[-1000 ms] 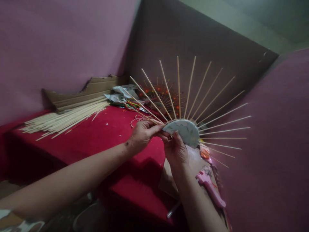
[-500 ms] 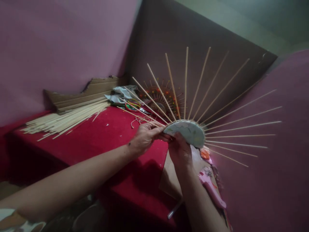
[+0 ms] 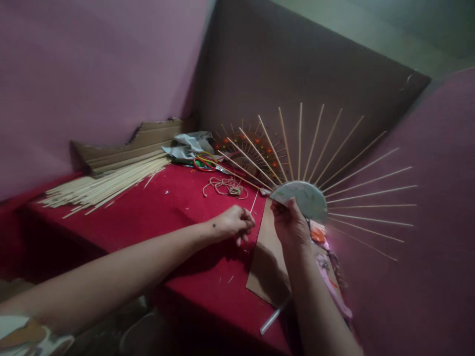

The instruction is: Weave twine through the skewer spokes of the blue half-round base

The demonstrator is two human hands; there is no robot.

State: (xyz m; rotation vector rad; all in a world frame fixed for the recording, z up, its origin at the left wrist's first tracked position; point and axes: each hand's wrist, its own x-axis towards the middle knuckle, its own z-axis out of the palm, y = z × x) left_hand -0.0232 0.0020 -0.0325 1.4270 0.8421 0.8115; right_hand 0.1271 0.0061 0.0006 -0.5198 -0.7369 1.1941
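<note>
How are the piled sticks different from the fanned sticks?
The piled sticks lie on the red cloth; the fanned sticks stick out from the pale piece in the right hand. The piled sticks run mostly one way; the fanned sticks spread like sun rays. Both are thin and straight.

Pale grey-green disc [image 3: 311, 195] with faint markings, tan sticks [image 3: 300, 141], red cloth [image 3: 159, 217], brown cardboard [image 3: 265, 252], pink wall [image 3: 92, 59]

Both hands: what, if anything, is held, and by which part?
The right hand grips the pale base by its lower edge; whether the left hand holds anything is unclear.
</note>
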